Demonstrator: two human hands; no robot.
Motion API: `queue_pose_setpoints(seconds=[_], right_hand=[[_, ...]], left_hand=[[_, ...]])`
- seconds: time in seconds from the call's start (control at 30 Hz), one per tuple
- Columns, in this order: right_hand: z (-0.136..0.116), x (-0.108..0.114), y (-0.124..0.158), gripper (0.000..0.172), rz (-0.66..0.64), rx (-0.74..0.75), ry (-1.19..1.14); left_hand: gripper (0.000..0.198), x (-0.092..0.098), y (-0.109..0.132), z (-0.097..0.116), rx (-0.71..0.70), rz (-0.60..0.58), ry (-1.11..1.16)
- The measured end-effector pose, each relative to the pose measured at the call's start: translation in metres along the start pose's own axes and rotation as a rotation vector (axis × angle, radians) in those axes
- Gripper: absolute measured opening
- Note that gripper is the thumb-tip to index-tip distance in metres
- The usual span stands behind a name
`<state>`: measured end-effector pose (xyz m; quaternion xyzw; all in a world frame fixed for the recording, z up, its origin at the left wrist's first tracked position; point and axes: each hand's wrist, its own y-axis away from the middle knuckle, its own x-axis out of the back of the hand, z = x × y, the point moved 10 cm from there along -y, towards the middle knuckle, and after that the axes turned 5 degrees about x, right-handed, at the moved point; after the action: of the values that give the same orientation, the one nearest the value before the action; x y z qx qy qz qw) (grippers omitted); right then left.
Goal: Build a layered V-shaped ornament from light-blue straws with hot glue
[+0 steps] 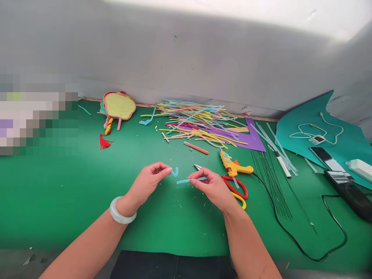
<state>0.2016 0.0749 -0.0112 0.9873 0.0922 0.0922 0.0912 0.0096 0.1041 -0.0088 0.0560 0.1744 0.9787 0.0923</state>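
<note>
Green covers the surface [72,201] I look down on through the head camera, and both hands are over its middle, nearer the near edge than the wall. My left hand [147,179] pinches a bent blue piece [177,170] between thumb and fingers, its grip narrow, the hooked end poking out to the right. My right hand [210,186] is just as narrow, thumb and fingertips closed on a blue strip [183,181] whose free end points left, just below the bent piece and apart from it. A pale bracelet [122,210] circles the left wrist. Scissors [247,190] lie partly hidden by my right hand, their red and yellow handles showing to its right. Just beyond the handles is a yellow glue gun [240,168], its cord trailing toward the near right corner. Along the far edge, around its middle, I see a loose pile of coloured sticks [197,112], partly over a purple sheet [257,141]; an orange stick [196,147] lies just in front. Left of the pile, also by the far edge, lies a yellow fan [119,106] with a red tassel [104,142]. Thin green wires [271,184] lie right of the glue gun, and a teal sheet [305,133] fills the far right corner, curling up the wall.
</note>
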Motion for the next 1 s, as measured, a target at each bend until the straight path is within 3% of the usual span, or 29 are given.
queue_pose_setpoints(seconds=[0.33,0.53,0.8,1.0], right_hand=[[0.003,-0.005,-0.011,0.031,0.178,0.084,-0.253],[0.000,-0.022,-0.008,0.029,0.083,0.067,-0.319],[0.001,-0.030,-0.006,0.033,-0.018,0.013,-0.609],[0.001,-0.032,-0.010,0.027,-0.017,0.040,-0.619]], left_hand=[[0.024,-0.020,0.005,0.001,-0.005,-0.192,0.230],[0.017,-0.027,0.008,0.007,-0.047,-0.272,0.427],[0.015,-0.029,0.009,0.004,-0.016,-0.320,0.474],[0.015,-0.035,0.012,0.006,0.008,-0.366,0.476]])
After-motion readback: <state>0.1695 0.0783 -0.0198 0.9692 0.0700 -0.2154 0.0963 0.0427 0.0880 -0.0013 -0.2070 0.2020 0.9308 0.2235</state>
